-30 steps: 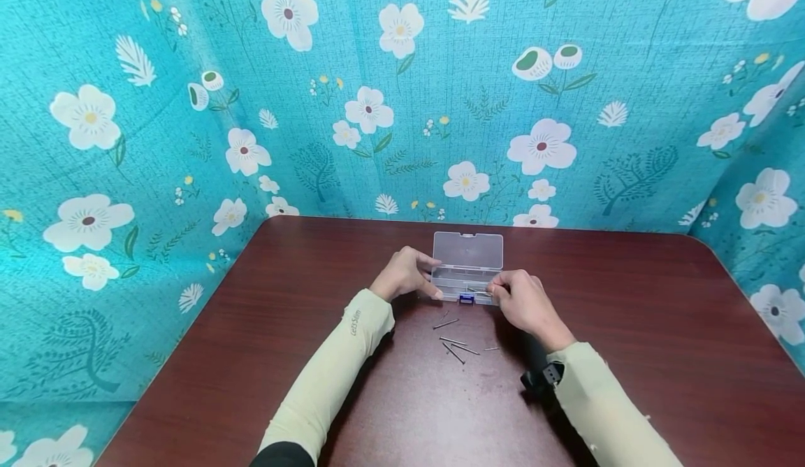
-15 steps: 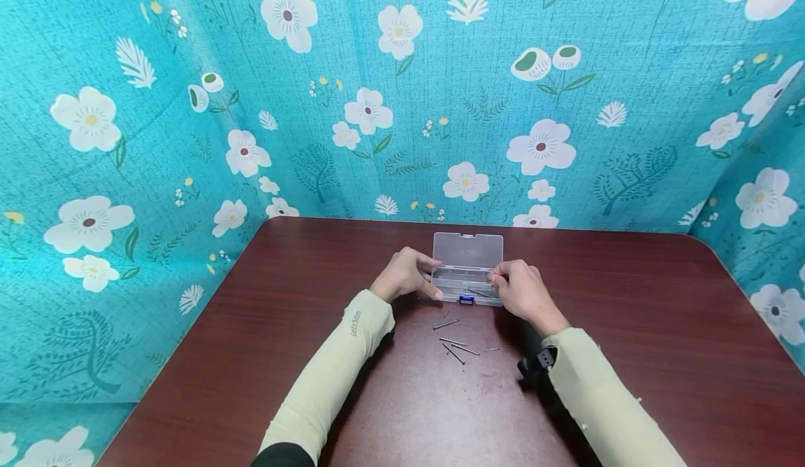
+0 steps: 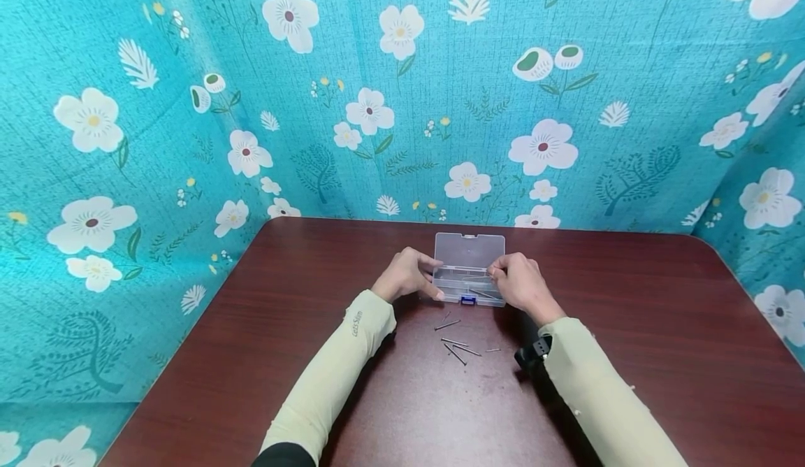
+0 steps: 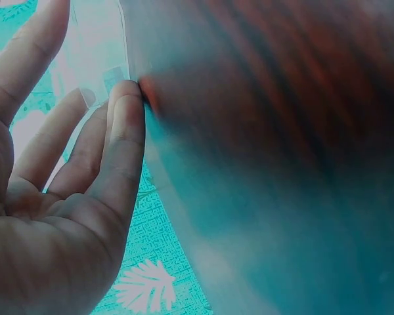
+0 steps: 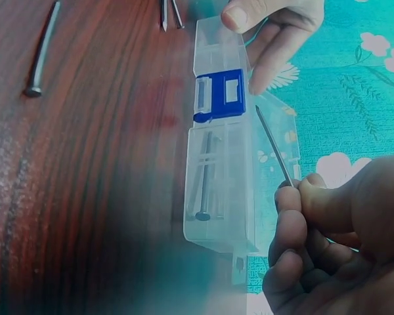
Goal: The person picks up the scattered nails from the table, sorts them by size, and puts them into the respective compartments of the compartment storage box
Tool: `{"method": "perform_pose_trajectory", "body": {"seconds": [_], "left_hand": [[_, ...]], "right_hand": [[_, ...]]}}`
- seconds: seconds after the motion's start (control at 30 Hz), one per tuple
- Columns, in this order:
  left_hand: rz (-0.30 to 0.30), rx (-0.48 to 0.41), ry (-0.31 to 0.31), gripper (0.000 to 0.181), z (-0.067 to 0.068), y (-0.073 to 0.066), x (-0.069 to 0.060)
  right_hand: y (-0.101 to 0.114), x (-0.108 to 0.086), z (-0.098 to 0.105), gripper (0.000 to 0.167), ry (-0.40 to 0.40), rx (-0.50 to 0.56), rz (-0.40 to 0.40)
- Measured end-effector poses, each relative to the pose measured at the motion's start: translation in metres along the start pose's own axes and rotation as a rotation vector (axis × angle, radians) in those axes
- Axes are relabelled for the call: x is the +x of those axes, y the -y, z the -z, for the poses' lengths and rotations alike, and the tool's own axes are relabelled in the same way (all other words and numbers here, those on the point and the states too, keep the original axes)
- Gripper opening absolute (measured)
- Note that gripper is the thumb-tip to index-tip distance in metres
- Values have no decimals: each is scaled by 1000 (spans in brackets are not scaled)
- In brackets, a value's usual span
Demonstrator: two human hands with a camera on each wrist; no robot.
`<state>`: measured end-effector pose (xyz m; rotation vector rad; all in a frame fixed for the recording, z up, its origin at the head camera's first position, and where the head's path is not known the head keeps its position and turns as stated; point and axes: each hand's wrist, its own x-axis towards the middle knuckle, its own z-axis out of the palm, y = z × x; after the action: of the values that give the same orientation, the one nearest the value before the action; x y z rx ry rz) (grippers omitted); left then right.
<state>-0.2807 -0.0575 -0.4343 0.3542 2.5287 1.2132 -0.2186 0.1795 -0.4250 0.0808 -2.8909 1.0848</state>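
A clear plastic storage box [image 3: 469, 252] stands with its lid raised at the back of the table. My left hand [image 3: 407, 275] grips the box's left end, thumb at the front and fingers behind. Over the right side of the box, my right hand [image 3: 523, 284] pinches a nail [image 5: 274, 146] between thumb and forefinger. That nail points leftward above the rear compartment, apart from the walls in the right wrist view. Nails [image 5: 204, 187] lie inside the front compartment, beside the blue latch [image 5: 220, 96]. The left wrist view shows only the box's end at the fingers.
Several loose nails [image 3: 454, 354] lie on the dark red-brown table [image 3: 604, 292] in front of the box. A smaller nail [image 3: 493, 349] lies to their right. Behind the table hangs a blue flowered cloth [image 3: 434, 89].
My right hand has lifted from the front compartment and shifted back over the rear one, with a nail in its fingers. The left hand keeps its hold on the box.
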Motion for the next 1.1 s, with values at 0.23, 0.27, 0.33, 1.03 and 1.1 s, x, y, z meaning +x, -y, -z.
{"method": "perform_pose_trajectory", "body": {"seconds": [0.23,0.27,0.33,1.03,1.1], "left_hand": [[-5,-2,-1,68,-1,1,2],[-7,-2,-1,68,-1,1,2],[-8,-3,2,68,-1,2,2],[-2,8,3,68,0,0,1],[-1,3,3,68,0,0,1]], "right_hand": [[-1,6,0,24,8,-20,-28],[-1,6,0,24,6,-28,-29],[0,7,0,25,6,-42,-30],[2,15,-5,25,50,-114,-40],[2,15,-5,23,47,-112,-42]]}}
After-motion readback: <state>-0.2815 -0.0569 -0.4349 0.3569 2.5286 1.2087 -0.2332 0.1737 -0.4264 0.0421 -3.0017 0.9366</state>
